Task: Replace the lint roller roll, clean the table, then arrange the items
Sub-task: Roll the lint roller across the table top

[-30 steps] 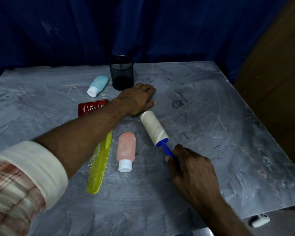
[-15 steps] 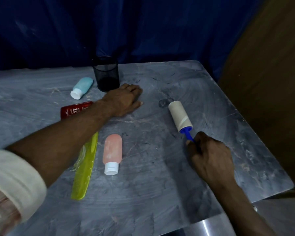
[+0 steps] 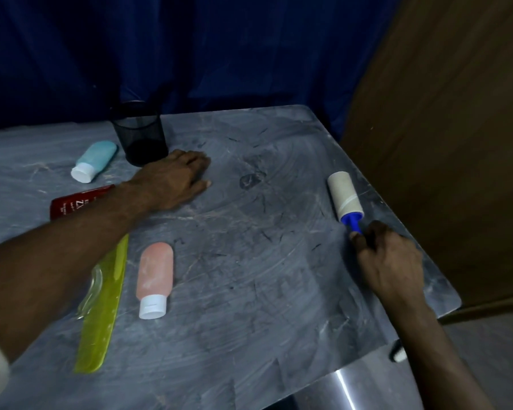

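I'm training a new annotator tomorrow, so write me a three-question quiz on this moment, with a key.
1. True or false: the left hand lies flat on the table.
2. What does the right hand hold? A. a cloth. B. the lint roller, by its blue handle. C. nothing.
3. Which lies nearer the black mesh cup, the blue bottle or the pink bottle?
Key: 1 true; 2 B; 3 the blue bottle.
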